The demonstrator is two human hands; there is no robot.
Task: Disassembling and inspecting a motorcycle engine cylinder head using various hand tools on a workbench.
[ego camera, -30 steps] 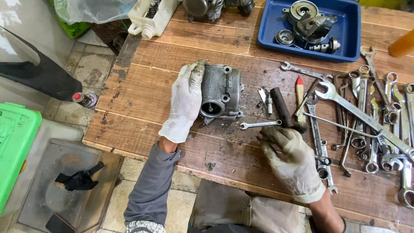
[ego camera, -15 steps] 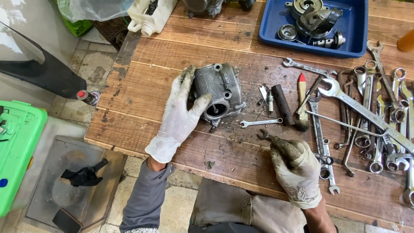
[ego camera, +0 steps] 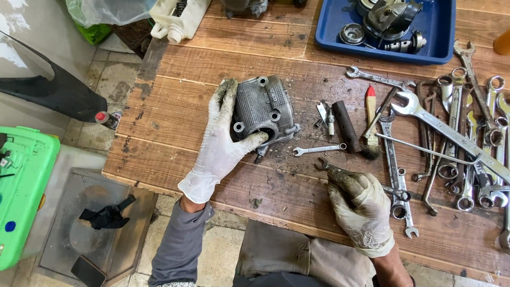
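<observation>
My left hand (ego camera: 222, 141), in a dirty white glove, grips a grey finned metal engine part (ego camera: 264, 110) that rests on the wooden workbench (ego camera: 175, 95); the thumb hooks into its round opening. My right hand (ego camera: 362, 208), also gloved, is closed around the handle of a small open-end wrench (ego camera: 322, 165) whose jaw sticks out to the left, near the bench's front edge. A small combination wrench (ego camera: 317, 150) lies between the engine part and my right hand.
Several wrenches (ego camera: 457, 138) lie spread over the right of the bench, with a dark cylinder (ego camera: 346, 126), a spark plug (ego camera: 330, 120) and a red-tipped brush (ego camera: 371, 119). A blue tray (ego camera: 325, 32) of metal parts sits at the back. A green crate (ego camera: 24, 186) stands on the floor.
My left hand has shifted its grip on the engine part, thumb now in the opening. My right hand has closed on the small wrench and lifted its jaw end.
</observation>
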